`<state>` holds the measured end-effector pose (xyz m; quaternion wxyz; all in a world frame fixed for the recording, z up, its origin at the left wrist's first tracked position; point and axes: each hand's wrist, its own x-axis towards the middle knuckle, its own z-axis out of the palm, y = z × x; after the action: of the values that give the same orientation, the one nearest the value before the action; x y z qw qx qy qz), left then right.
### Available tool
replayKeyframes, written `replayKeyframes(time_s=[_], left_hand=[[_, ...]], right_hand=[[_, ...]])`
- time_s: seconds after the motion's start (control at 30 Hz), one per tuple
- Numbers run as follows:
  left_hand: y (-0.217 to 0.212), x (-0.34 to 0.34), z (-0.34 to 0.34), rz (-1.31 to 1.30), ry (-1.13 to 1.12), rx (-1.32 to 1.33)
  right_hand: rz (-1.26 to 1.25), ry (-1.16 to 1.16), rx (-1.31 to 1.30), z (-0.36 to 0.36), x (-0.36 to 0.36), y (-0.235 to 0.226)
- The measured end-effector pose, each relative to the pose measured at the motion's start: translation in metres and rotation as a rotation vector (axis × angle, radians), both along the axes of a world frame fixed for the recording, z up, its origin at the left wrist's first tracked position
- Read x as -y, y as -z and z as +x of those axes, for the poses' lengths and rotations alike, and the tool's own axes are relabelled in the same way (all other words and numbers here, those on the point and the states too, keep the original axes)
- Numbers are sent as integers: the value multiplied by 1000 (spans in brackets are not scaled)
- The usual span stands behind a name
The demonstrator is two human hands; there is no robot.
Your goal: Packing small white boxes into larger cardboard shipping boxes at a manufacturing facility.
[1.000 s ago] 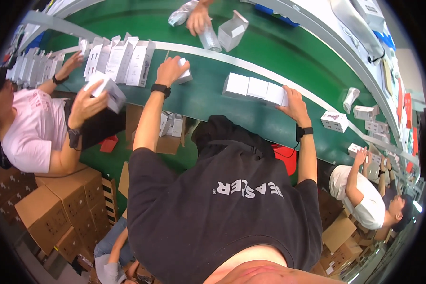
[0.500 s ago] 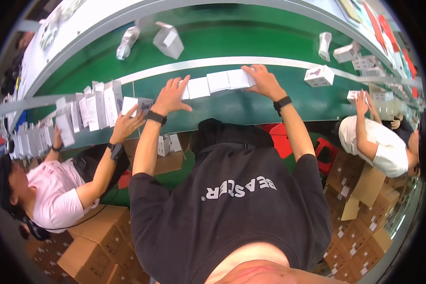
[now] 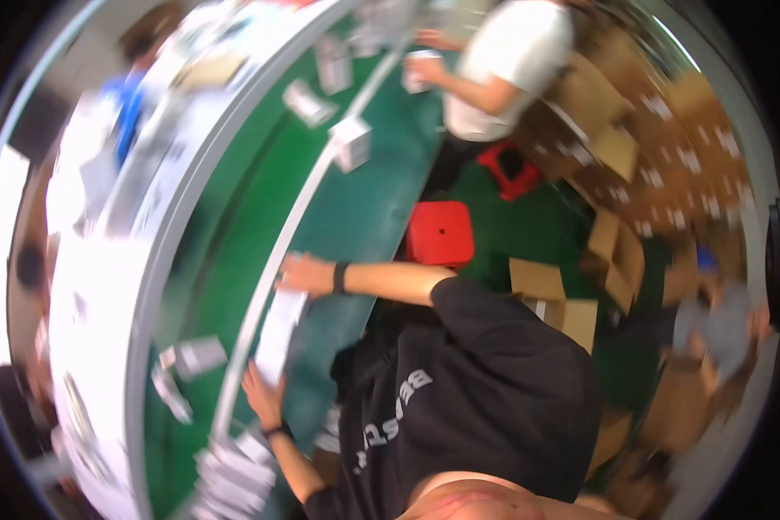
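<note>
The scene was recorded heavily blurred and rotated, so that the green conveyor belt (image 3: 355, 217) ran from the lower left to the top of the view. A row of flat white boxes (image 3: 277, 334) was seen lying on the belt, close against the pale rail (image 3: 299, 221) that divides it lengthwise. The row was bracketed by both hands of the person in the black shirt (image 3: 485, 390) — one at each end. The right hand (image 3: 303, 273), with a dark band at its wrist, was laid at the upper end of the row, touching the top box; its fingers appeared flat rather than curled, though the blur did not allow the spread to be judged. The left hand (image 3: 262, 390), likewise banded at the wrist, was pressed against the lower end of the row, fingers extended toward the boxes; whether anything was gripped could not be told.

Further white cartons (image 3: 351, 141) were noted up the belt, and a loose stack of white boxes (image 3: 234, 477) lay near the lower left. A red stool (image 3: 440, 232) stood just beside the belt, near the right forearm. A co-worker in a white shirt (image 3: 511, 61) was seated at the belt's far end, and brown cardboard cartons (image 3: 615, 251) — some open — were scattered on the green floor to the right.
</note>
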<state>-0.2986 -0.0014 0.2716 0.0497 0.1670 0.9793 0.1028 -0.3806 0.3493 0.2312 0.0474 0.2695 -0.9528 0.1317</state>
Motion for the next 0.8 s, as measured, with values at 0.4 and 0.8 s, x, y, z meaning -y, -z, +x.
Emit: replayKeyframes(time_s=[0.4,0.8], left_hand=[[-58,-111,-45,46,685,35],[-56,-424,165,158,1938,95]], right_hand=[[-80,824,-101,237,-40,-64],[64,2037,-85,565,27,-60]])
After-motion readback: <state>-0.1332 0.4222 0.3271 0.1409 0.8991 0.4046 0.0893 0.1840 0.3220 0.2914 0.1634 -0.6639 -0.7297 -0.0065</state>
